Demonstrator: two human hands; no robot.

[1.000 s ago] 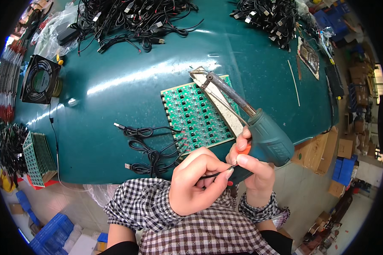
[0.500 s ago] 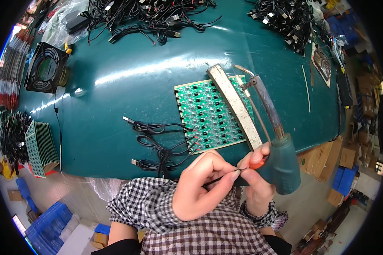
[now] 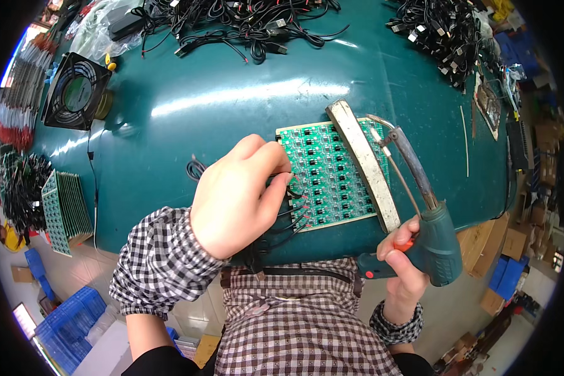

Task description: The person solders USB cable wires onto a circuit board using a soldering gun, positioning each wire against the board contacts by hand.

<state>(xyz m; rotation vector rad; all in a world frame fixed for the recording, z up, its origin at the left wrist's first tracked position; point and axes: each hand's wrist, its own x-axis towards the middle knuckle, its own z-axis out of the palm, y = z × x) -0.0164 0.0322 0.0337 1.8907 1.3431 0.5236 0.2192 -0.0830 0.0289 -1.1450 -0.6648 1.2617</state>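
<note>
Several stacked green circuit boards [image 3: 66,210] at the far left edge of the teal worktable [image 3: 219,94], stood on edge, presumably kept as ready stock. Beside them a dark tangle of wire leads [image 3: 22,188]; farther up, a black square cooling fan [image 3: 75,91] tilted toward the work area, likely for drawing fumes away. Across the top, heaps of black cables with plugs [image 3: 244,19].

Toward the middle, left hand [image 3: 238,197] in a checked sleeve, lowered over the near-left edge of the green panel of small circuit boards [image 3: 332,175]. Fingers together and curled down, fingertips pinching thin black wires [image 3: 288,216] against the panel edge, apparently to pin the red-tipped ends onto the pads; exact grip under the fingers not visible. Panel lying flat near the table's front edge, directly ahead of the body.

Across the panel's right part, a long pale flat bar [image 3: 363,166] laid diagonally, probably as a weight or a rest for the iron.

Further right, right hand [image 3: 404,263] clamped around the grip of a green pistol-type soldering gun [image 3: 438,244], index finger on its red trigger, barrel and thin solder feed pointing up and away along the bar, tip clear of the wires. More black cables [image 3: 445,31] piled at upper right.
</note>
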